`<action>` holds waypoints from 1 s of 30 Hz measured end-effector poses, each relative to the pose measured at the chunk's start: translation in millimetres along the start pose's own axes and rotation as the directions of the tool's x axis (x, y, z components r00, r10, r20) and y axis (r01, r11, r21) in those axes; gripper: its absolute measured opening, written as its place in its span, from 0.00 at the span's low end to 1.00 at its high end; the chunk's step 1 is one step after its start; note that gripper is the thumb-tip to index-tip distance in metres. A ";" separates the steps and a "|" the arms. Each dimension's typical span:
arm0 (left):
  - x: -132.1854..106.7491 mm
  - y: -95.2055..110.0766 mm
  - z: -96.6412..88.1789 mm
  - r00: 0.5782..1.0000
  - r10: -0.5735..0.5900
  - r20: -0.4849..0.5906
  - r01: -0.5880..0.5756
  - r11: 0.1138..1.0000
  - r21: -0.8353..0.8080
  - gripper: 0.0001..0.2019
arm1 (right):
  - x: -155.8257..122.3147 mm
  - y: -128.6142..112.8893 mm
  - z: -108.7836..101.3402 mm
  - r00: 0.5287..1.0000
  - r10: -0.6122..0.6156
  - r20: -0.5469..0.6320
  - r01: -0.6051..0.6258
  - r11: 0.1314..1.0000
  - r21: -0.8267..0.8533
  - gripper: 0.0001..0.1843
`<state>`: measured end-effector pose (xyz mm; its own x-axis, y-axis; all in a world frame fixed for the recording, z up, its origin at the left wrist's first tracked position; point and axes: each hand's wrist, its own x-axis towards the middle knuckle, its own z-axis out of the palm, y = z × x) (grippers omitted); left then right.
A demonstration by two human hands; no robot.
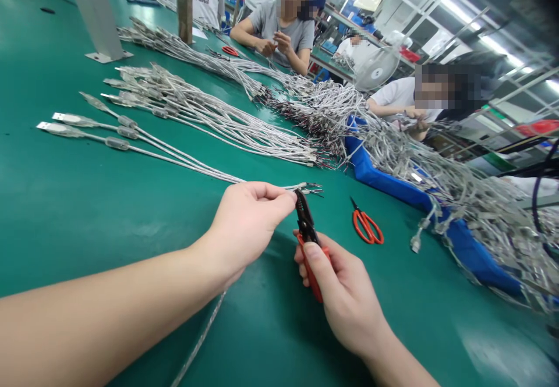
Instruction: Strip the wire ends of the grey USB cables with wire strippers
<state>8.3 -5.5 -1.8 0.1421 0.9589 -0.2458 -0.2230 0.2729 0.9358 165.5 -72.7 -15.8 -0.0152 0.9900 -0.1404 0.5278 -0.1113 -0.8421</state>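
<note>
My left hand pinches a thin grey USB cable close to its split end, where fine wires fan out. That cable runs back across the green mat to a USB plug at the far left. My right hand grips red-handled wire strippers, and their black jaws are right beside the wire end. Just right of the strippers lie red-handled scissors, which neither hand touches. Another stretch of grey cable trails below my left forearm.
Large bundles of grey USB cables cover the green workbench, and more spill over a blue bin at right. Co-workers sit across the bench, one handling cables. Metal posts and a white fan stand beyond.
</note>
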 end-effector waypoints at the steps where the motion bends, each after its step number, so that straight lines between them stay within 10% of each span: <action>1: -0.1 -0.3 -0.4 1.000 0.001 0.000 -0.001 1.000 0.001 0.07 | 0.4 0.5 0.0 1.000 -0.004 -0.007 0.004 1.000 -0.015 0.21; 30: 2.0 -2.3 0.1 1.000 -0.027 -0.016 0.027 1.000 0.009 0.10 | 1.9 -6.7 0.9 0.999 -0.043 -0.013 0.044 0.998 0.036 0.21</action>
<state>9.2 -4.2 -4.4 0.1325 0.9523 -0.2750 -0.2107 0.2982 0.9309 161.2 -70.2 -10.8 -0.0269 0.9949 -0.0970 0.4959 -0.0710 -0.8655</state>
